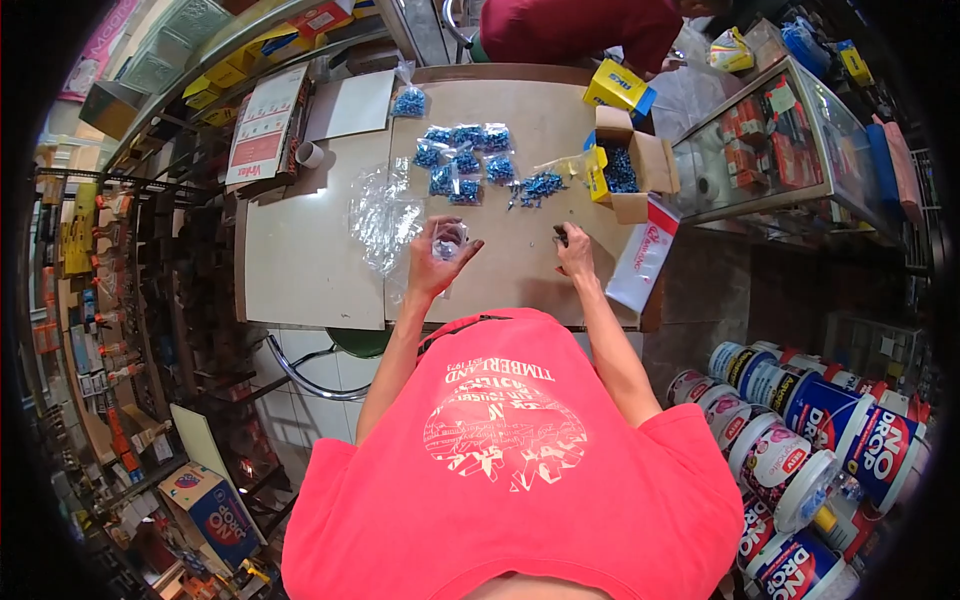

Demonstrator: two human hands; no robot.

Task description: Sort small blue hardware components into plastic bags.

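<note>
My left hand (427,266) holds a small clear plastic bag (450,241) over the table, its mouth spread between the thumb and fingers. My right hand (577,251) hovers to the right with its fingertips drawn together; something dark shows there, but I cannot tell if it is held. Ahead of that hand lies a loose pile of small blue screws (541,186). Several filled clear bags of blue screws (465,161) are grouped left of the pile. An open cardboard box (654,161) beyond my right hand contains more blue screws (620,171).
Flat clear bags (386,217) lie left of my left hand. A tied bag of screws (409,101) stands farther back. A white-and-red packet (643,253) lies at the table's right edge, below a glass display case (757,142). Across the table (315,262), a person (570,34) leans over.
</note>
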